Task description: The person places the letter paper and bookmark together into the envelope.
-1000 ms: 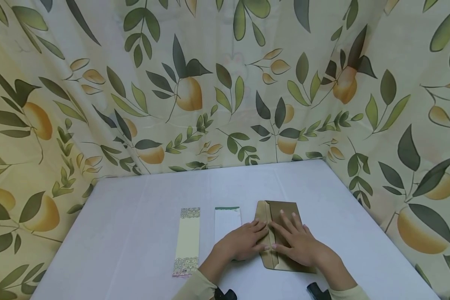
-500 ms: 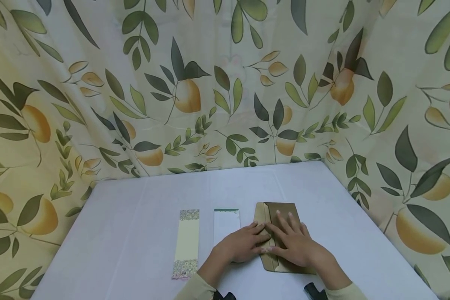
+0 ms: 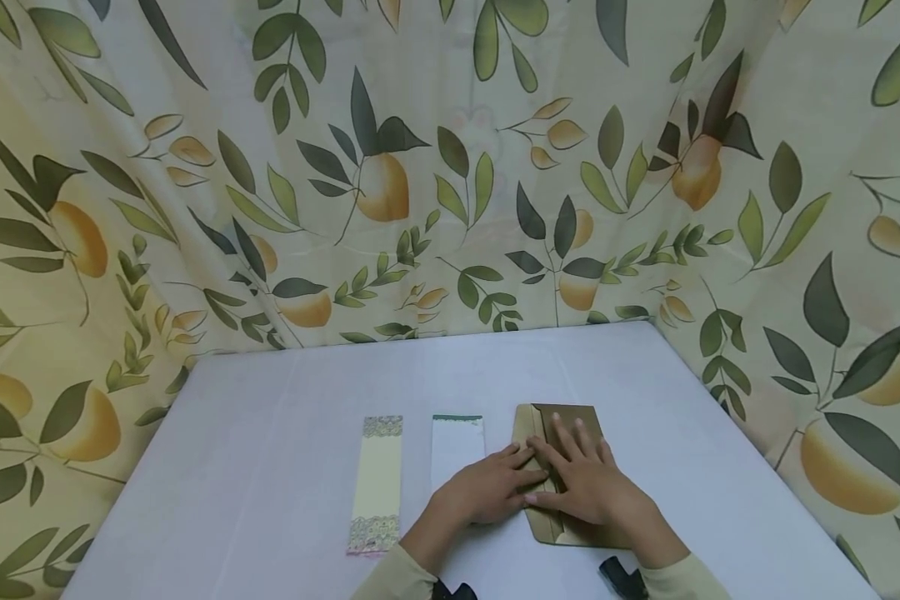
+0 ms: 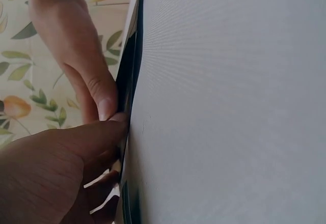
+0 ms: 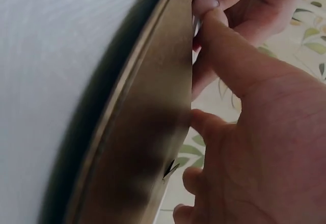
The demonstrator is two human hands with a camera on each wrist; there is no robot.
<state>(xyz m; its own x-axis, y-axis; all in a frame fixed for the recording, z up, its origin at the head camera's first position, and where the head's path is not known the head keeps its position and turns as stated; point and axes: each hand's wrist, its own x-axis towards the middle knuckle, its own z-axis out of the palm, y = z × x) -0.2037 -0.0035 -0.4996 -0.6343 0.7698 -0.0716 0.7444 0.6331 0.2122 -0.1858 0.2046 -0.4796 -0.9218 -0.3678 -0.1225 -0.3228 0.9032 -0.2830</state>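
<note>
A brown envelope (image 3: 577, 536) lies on the white table in the head view, its paler flap (image 3: 525, 425) along the left side. My left hand (image 3: 487, 487) rests over the flap with fingers pointing right. On the envelope's darker body, my right hand (image 3: 588, 479) lies with its fingers spread. Thumbs and index fingers of both hands meet near the flap's edge. Seen edge-on in the right wrist view, the envelope (image 5: 137, 107) is slightly raised, and the right hand (image 5: 265, 132) presses its far face. In the left wrist view, the left hand (image 4: 51, 168) reaches to its dark edge.
Left of the envelope lie a white paper strip (image 3: 453, 442) with a green top edge, partly behind the left forearm, and a cream strip (image 3: 377, 483) with patterned ends. A leaf-and-fruit curtain (image 3: 450, 208) hangs behind the white table (image 3: 270, 467).
My right hand has slid slightly left across the envelope, its index finger and thumb now closer to the left hand. The envelope and both strips stay in place.
</note>
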